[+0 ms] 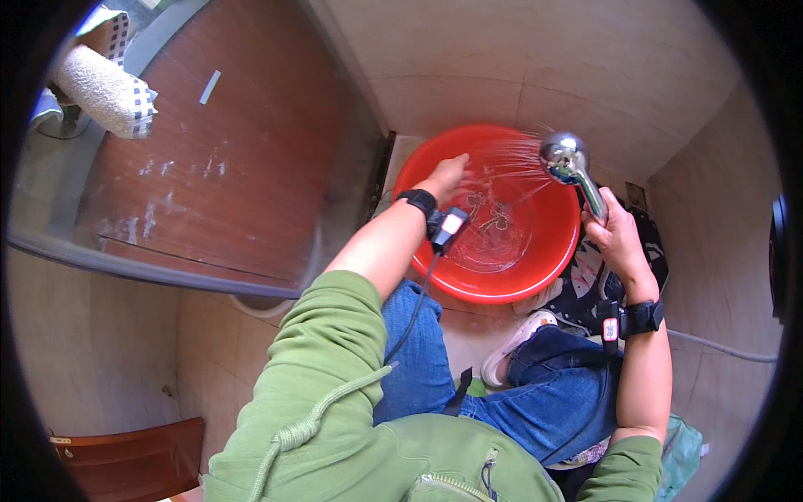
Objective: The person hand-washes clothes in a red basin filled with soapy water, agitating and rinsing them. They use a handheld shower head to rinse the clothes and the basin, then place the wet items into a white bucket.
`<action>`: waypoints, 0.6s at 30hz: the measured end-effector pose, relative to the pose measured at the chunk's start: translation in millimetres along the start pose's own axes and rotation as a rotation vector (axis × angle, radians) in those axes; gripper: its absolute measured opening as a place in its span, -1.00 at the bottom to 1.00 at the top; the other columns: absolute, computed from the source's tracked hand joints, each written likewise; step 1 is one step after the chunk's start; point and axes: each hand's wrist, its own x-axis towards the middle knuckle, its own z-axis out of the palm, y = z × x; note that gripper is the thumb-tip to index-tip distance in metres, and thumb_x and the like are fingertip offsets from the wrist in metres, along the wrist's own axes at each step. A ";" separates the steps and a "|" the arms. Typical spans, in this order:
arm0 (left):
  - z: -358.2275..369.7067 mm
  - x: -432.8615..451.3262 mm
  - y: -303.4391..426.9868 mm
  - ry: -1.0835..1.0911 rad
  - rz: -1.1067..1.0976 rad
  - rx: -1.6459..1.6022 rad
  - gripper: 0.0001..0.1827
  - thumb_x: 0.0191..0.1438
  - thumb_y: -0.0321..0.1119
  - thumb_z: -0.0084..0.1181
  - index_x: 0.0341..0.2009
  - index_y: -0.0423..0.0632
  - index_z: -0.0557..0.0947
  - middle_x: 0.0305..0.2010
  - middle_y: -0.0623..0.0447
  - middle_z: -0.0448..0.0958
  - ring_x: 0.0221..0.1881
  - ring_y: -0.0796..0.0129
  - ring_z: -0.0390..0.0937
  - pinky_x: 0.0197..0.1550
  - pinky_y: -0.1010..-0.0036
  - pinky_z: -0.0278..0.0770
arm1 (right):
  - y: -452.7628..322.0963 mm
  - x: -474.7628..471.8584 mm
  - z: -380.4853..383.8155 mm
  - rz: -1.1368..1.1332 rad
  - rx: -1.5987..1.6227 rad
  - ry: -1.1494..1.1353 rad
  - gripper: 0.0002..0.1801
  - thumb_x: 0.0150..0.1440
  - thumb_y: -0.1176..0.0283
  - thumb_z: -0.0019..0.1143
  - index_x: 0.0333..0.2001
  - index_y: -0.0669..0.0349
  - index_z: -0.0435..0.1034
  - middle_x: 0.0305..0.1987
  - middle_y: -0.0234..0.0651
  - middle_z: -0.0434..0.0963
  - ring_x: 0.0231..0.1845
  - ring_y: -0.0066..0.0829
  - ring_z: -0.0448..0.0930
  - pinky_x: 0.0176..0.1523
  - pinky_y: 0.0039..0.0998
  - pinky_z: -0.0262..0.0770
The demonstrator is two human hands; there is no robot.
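Observation:
My right hand [615, 232] grips the handle of a chrome hand shower [564, 157]. Thin jets of water spray leftward from its head into a large red plastic basin [433, 276] on the floor. Over the left inner side of this basin is my left hand [450, 177], its fingers blurred and apart, with nothing visible in them. Shallow clear water [495, 248] covers the basin's bottom, where a pale line pattern shows. Both wrists wear black straps with small devices.
Dark patterned fabric [583, 276] lies to the basin's right. A brown-topped surface with a dark rim [251, 157] juts in at left, near a rolled towel [103, 91]. Tiled walls [439, 50] stand behind. A grey hose [721, 347] runs at right, above a green plastic bag [680, 455].

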 end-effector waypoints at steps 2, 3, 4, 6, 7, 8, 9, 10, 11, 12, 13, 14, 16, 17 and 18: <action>-37.5 -1.8 -10.6 0.042 0.018 0.281 -0.43 0.24 -0.08 -0.34 0.19 -0.23 0.18 0.22 -0.21 0.22 0.17 0.06 0.27 0.14 0.18 0.26 | 14.9 0.2 -7.5 0.058 -0.022 -0.001 -0.86 -0.06 0.47 -0.06 -0.37 0.23 0.24 -0.56 -0.26 0.35 -0.52 -0.42 0.40 -0.31 -0.44 0.38; -54.4 -1.5 -12.4 0.037 -0.035 0.332 -0.44 0.24 -0.09 -0.32 0.19 -0.24 0.19 0.20 -0.20 0.26 0.16 0.07 0.29 0.12 0.17 0.26 | 22.0 0.3 -10.5 0.118 -0.013 -0.010 -0.86 -0.07 0.47 -0.06 -0.38 0.24 0.24 -0.57 -0.28 0.33 -0.53 -0.44 0.38 -0.32 -0.45 0.38; -66.2 -3.8 -17.1 0.050 -0.058 0.252 -0.46 0.23 -0.12 -0.30 0.17 -0.24 0.23 0.18 -0.19 0.29 0.13 0.09 0.32 0.11 0.16 0.27 | 29.6 -1.9 -12.1 0.136 0.061 -0.016 -0.87 -0.07 0.48 -0.06 -0.40 0.24 0.23 -0.60 -0.34 0.28 -0.57 -0.52 0.31 -0.40 -0.50 0.33; -89.3 -13.8 -24.0 0.134 -0.194 0.189 -0.49 0.22 -0.15 -0.28 0.13 -0.26 0.29 0.18 -0.18 0.29 0.13 0.09 0.31 0.10 0.15 0.27 | 40.5 -5.3 -15.0 0.184 0.093 -0.110 -0.91 -0.05 0.49 -0.07 -0.43 0.21 0.22 -0.62 -0.47 0.24 -0.62 -0.65 0.26 -0.52 -0.57 0.24; -96.3 -15.8 -25.5 0.189 -0.254 0.216 -0.50 0.22 -0.16 -0.28 0.11 -0.28 0.31 0.20 -0.18 0.26 0.16 0.07 0.28 0.11 0.14 0.25 | 44.4 -6.7 -15.1 0.224 0.158 -0.166 -0.92 -0.04 0.50 -0.07 -0.43 0.20 0.22 -0.62 -0.50 0.23 -0.63 -0.68 0.25 -0.54 -0.59 0.22; -100.8 -16.9 -30.6 0.207 -0.273 0.284 -0.51 0.20 -0.18 -0.26 0.12 -0.26 0.30 0.16 -0.17 0.30 0.12 0.05 0.31 0.07 0.11 0.28 | 46.8 -7.8 -12.1 0.249 0.176 -0.209 -0.92 -0.04 0.52 -0.07 -0.43 0.20 0.22 -0.62 -0.52 0.23 -0.63 -0.70 0.25 -0.55 -0.59 0.23; -106.8 -16.2 -36.0 0.230 -0.295 0.363 -0.51 0.19 -0.20 -0.23 0.13 -0.24 0.30 0.12 -0.16 0.34 0.09 0.02 0.34 0.03 0.08 0.31 | 48.4 -9.2 -8.5 0.231 0.269 -0.273 -0.92 -0.03 0.53 -0.07 -0.42 0.19 0.21 -0.62 -0.54 0.22 -0.63 -0.71 0.25 -0.55 -0.60 0.23; -114.4 -14.5 -43.1 0.254 -0.314 0.442 -0.51 0.17 -0.22 -0.21 0.13 -0.23 0.29 0.08 -0.16 0.38 0.06 -0.01 0.37 -0.01 0.05 0.34 | 48.1 -7.4 -4.9 0.255 0.262 -0.346 -0.92 -0.04 0.56 -0.11 -0.40 0.18 0.22 -0.57 -0.55 0.23 -0.59 -0.73 0.25 -0.52 -0.65 0.22; -123.0 -11.0 -53.4 0.203 -0.360 0.439 -0.49 0.17 -0.18 -0.21 0.15 -0.20 0.28 0.15 -0.18 0.29 0.12 -0.01 0.29 0.05 0.05 0.27 | 46.8 -7.4 2.0 0.245 0.269 -0.373 -0.92 -0.03 0.55 -0.11 -0.40 0.18 0.23 -0.56 -0.55 0.23 -0.59 -0.73 0.24 -0.52 -0.65 0.22; -133.6 -4.5 -65.9 0.152 -0.406 0.437 -0.47 0.17 -0.15 -0.22 0.17 -0.17 0.26 0.22 -0.20 0.20 0.19 -0.01 0.20 0.10 0.06 0.21 | 44.3 -6.1 5.7 0.231 0.234 -0.421 -0.92 -0.03 0.53 -0.08 -0.41 0.19 0.22 -0.56 -0.54 0.22 -0.58 -0.72 0.26 -0.50 -0.63 0.26; -147.1 4.7 -76.9 0.069 -0.426 0.417 -0.45 0.17 -0.11 -0.22 0.19 -0.14 0.25 0.29 -0.22 0.11 0.26 -0.01 0.11 0.16 0.06 0.14 | 40.4 -4.7 10.8 0.216 0.198 -0.466 -0.91 -0.02 0.51 -0.06 -0.42 0.20 0.21 -0.57 -0.53 0.22 -0.57 -0.71 0.29 -0.49 -0.60 0.29; -158.8 16.7 -87.5 0.156 -0.494 0.528 -0.48 0.15 -0.11 -0.20 0.18 -0.06 0.27 0.20 -0.21 0.25 0.09 0.01 0.32 0.02 0.07 0.32 | 35.7 -4.9 15.8 0.249 0.279 -0.505 -0.89 -0.02 0.49 -0.04 -0.43 0.20 0.20 -0.57 -0.52 0.20 -0.57 -0.70 0.27 -0.49 -0.59 0.26; -176.3 25.9 -110.5 0.079 -0.472 0.445 -0.44 0.04 0.05 -0.07 0.12 0.14 0.31 0.03 -0.10 0.34 -0.16 0.11 0.36 -0.25 0.15 0.33 | 24.4 -1.3 21.5 0.193 0.226 -0.543 -0.87 -0.01 0.47 -0.03 -0.43 0.22 0.19 -0.57 -0.51 0.15 -0.55 -0.68 0.21 -0.47 -0.58 0.22; -179.6 28.1 -115.5 0.040 -0.460 0.402 -0.42 -0.02 0.13 0.00 0.09 0.24 0.33 -0.06 -0.04 0.38 -0.28 0.17 0.38 -0.39 0.19 0.34 | 17.7 1.4 24.5 0.174 0.202 -0.554 -0.86 0.00 0.47 -0.02 -0.43 0.22 0.18 -0.57 -0.51 0.14 -0.54 -0.67 0.19 -0.45 -0.57 0.21; -177.7 27.9 -119.2 0.089 -0.543 0.376 -0.46 -0.02 0.13 0.01 0.04 0.22 0.36 -0.09 -0.03 0.39 -0.29 0.17 0.37 -0.40 0.21 0.34 | 11.3 4.2 24.3 0.149 0.250 -0.575 -0.84 0.01 0.45 0.00 -0.42 0.22 0.18 -0.57 -0.52 0.13 -0.52 -0.67 0.17 -0.43 -0.57 0.20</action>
